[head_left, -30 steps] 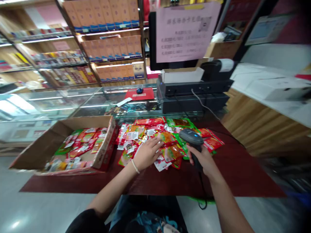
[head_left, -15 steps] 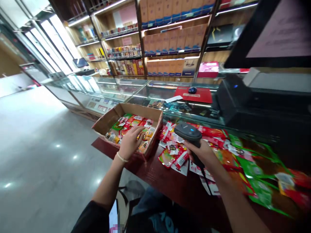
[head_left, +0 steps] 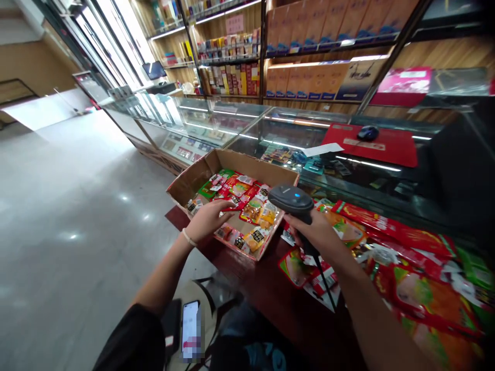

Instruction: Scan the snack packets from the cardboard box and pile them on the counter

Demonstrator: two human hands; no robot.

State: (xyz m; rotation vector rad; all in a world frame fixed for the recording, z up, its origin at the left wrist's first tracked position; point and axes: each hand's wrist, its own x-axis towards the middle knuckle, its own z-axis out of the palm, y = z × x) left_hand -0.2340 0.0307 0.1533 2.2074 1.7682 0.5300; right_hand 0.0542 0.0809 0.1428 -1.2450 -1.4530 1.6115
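Observation:
My right hand [head_left: 315,234] is wrapped round the handle of a black barcode scanner [head_left: 292,200], which has a small blue light on top and a cable hanging down. The scanner's head points left, near the right side of an open cardboard box [head_left: 266,167]. Inside the box lie several small snack packets [head_left: 237,188] in red, green and orange. Over the box's near left part is my left hand [head_left: 211,219], fingers stretched out and thumb apart, close to the packets. Red snack packets [head_left: 296,265] lie under and beside my right hand.
More red and green packets [head_left: 417,288] spread over the dark red counter [head_left: 266,293] at right. Behind stand a glass display case [head_left: 247,121] and a red mat [head_left: 402,144] with a mouse [head_left: 367,133]. A phone [head_left: 191,322] rests on a round seat below left.
The view has turned so that the box and counter sit further right. My right hand has brought the scanner closer to the box. My left hand stays over the box, nearer its front left.

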